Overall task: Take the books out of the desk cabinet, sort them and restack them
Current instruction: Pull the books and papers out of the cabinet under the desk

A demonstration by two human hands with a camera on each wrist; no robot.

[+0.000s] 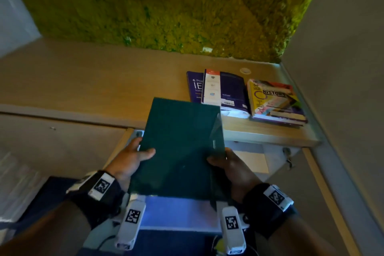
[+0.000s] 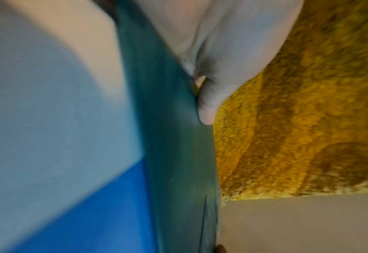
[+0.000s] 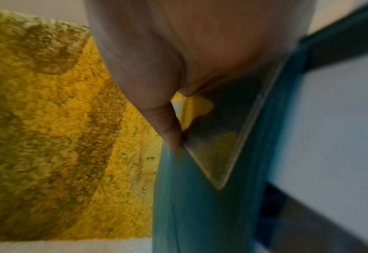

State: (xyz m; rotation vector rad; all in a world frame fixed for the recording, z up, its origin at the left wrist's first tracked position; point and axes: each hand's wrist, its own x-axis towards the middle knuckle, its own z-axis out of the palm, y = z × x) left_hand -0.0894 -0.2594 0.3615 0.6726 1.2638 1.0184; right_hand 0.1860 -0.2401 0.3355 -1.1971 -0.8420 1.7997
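I hold a flat dark green book or folder (image 1: 180, 147) in front of the desk, above the open cabinet (image 1: 249, 160). My left hand (image 1: 133, 160) grips its left edge with the thumb on top. My right hand (image 1: 230, 166) grips the right edge, where a clear triangular corner pocket (image 3: 219, 137) shows. The left wrist view shows the green cover (image 2: 172, 137) edge-on under my thumb (image 2: 209, 102). On the desk top lie two purple books (image 1: 224, 91) and a stack topped by a History book (image 1: 274, 100).
The wooden desk (image 1: 93, 81) runs to a moss-green wall panel (image 1: 166, 6) behind. A grey wall (image 1: 342, 68) closes the right side. A key (image 1: 287, 156) hangs in the cabinet's lock. A white sheet (image 1: 255, 162) lies inside the cabinet.
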